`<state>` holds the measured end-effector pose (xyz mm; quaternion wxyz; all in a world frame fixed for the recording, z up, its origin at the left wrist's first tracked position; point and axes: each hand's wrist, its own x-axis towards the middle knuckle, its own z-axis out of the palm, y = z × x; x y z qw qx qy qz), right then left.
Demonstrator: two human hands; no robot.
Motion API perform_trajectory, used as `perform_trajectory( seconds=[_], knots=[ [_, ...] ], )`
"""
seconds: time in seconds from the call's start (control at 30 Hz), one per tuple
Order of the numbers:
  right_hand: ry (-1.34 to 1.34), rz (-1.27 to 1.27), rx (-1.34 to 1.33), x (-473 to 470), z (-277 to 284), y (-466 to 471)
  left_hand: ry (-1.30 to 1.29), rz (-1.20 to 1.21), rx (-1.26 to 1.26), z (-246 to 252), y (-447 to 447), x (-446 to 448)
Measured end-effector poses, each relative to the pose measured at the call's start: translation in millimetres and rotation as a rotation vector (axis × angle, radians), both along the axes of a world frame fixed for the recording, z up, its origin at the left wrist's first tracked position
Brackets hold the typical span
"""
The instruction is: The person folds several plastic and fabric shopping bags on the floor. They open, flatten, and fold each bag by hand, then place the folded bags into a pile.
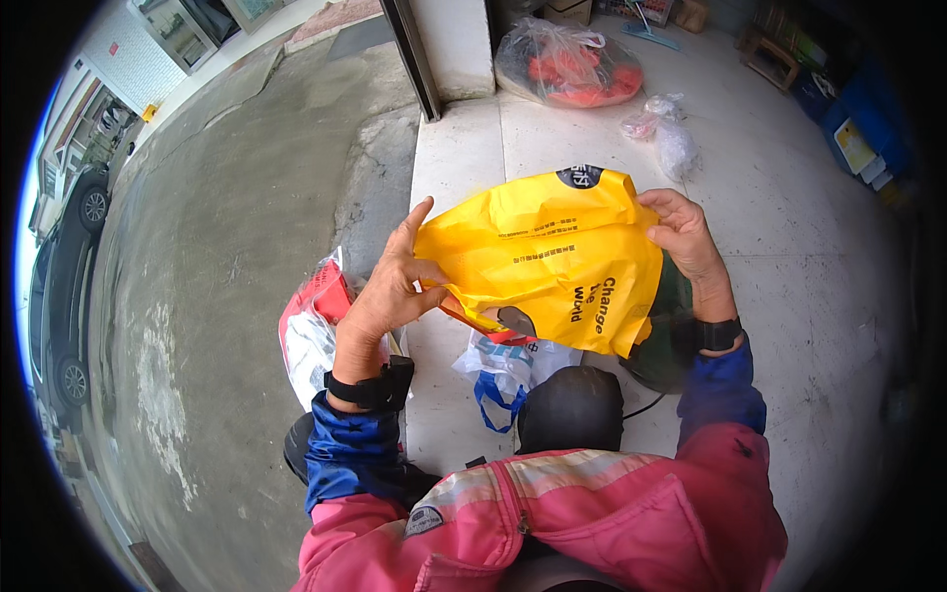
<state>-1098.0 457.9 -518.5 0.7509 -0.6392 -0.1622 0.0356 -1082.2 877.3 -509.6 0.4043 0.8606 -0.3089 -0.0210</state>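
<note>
A crumpled yellow plastic bag (547,259) with dark printing is stretched between my hands above the floor. My left hand (392,277) grips its left edge with the thumb, one finger pointing up along the side. At the upper right corner, my right hand (682,233) pinches the plastic between thumb and fingers. Red material (481,327) shows under the bag's lower left edge. Below lies a white plastic bag (544,362) with blue handles (497,403), partly hidden. A dark green object (669,318) sits behind the yellow bag near my right wrist; its shape is mostly covered.
A red and white plastic package (314,333) lies left of my left forearm. Ahead are a large clear bag with red contents (570,70), small clear bags (669,140) and a door post (414,59). Blue containers (862,118) stand far right; a parked car (63,288) is outside.
</note>
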Motion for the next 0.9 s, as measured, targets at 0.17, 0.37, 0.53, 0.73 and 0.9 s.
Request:
perform_trajectory(
  seconds=[0.17, 0.37, 0.53, 0.73, 0.9],
  knots=[
    [0.219, -0.094, 0.161, -12.2, -21.4, -8.7, -0.116, -0.001, 0.099, -22.4, -9.8, -7.5],
    [0.053, -0.382, 0.18, -13.0, -23.9, -4.3, -0.417, 0.143, -0.047, -20.1, -17.6, -10.9],
    [-0.115, -0.59, 0.055, -1.3, -32.2, 7.4, -0.6, 0.198, -0.004, -16.4, -25.0, -4.3],
    [-0.377, -0.522, -0.885, -13.4, 9.7, 30.5, -0.695, 0.292, -0.049, -4.0, -22.9, -2.6],
    [-0.767, -0.233, -1.043, -27.2, 21.2, 95.3, -0.743, 0.034, -0.072, 11.5, -57.8, -15.5]
  ],
)
